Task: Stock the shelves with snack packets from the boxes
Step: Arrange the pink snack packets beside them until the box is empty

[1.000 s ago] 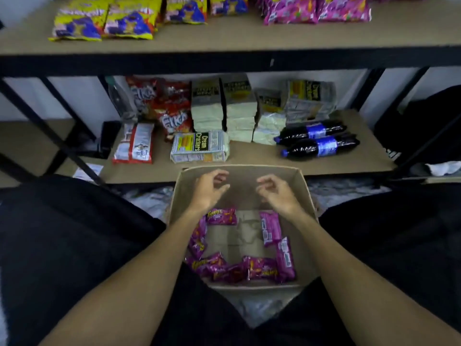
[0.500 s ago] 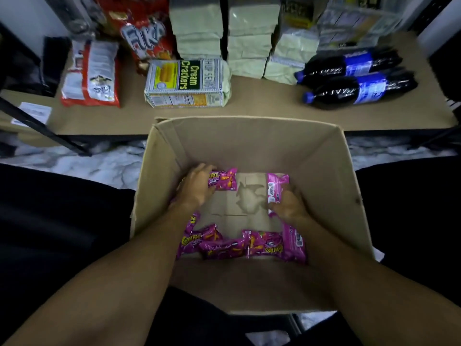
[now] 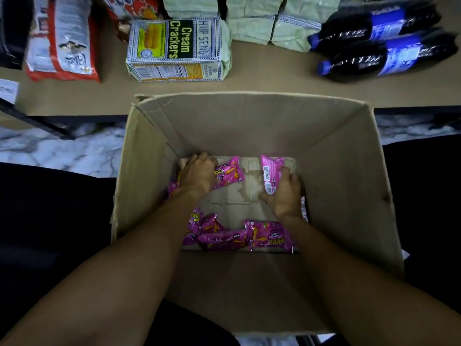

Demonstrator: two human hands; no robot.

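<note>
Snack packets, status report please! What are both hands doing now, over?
Left hand grips a pink packet on the box floor. Right hand pinches a second pink packet. Nothing in the way; more packets lie along the box's near wall.

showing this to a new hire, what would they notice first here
Bright pink snack packets on the floor of the open cardboard box at centre catch the eye first. The left hand grips the back-left packet and the right hand pinches the back-right packet. Beyond the box, a Cream Crackers pack and two dark bottles lie on the low shelf.
</note>
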